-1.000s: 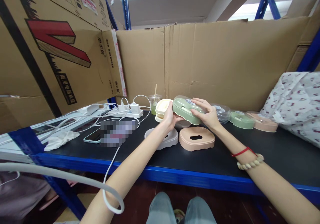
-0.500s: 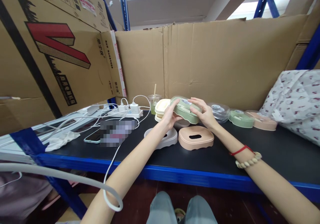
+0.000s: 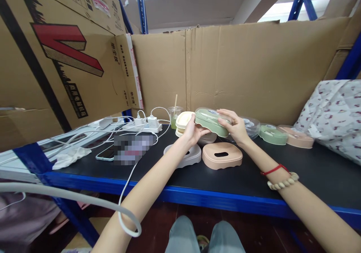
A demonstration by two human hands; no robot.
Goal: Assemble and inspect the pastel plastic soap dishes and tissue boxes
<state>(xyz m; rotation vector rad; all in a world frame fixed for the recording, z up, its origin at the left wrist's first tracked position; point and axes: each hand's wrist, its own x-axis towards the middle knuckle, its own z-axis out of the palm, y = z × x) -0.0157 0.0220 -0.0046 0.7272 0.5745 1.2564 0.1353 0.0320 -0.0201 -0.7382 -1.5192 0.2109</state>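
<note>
Both hands hold a green oval box [image 3: 212, 124] with a clear domed cover and a round label, lifted and tilted above the black shelf. My left hand [image 3: 194, 131] supports its left end, fingers beneath and thumb at the edge. From the right, my right hand [image 3: 234, 127] grips the covered top and side with bent fingers. Below lie a peach oval shell [image 3: 234, 158] with a dark slot and a grey slotted shell [image 3: 194, 159], partly behind my left forearm. Cream pieces [image 3: 184, 119] are stacked left of the box. A greyish piece beneath the box is mostly hidden.
To the right stand a clear-covered box [image 3: 252, 127], another green box [image 3: 273, 134] and a peach box [image 3: 297, 137], beside patterned fabric [image 3: 332, 113]. Leftward are a drink cup [image 3: 173, 119], chargers [image 3: 152, 122], cables and a phone [image 3: 105, 154]. Cardboard [image 3: 239, 64] walls the back.
The green box has shifted slightly right and tilted down at its right end. My left thumb has slid from its top to its left edge; my right hand moved right with it.
</note>
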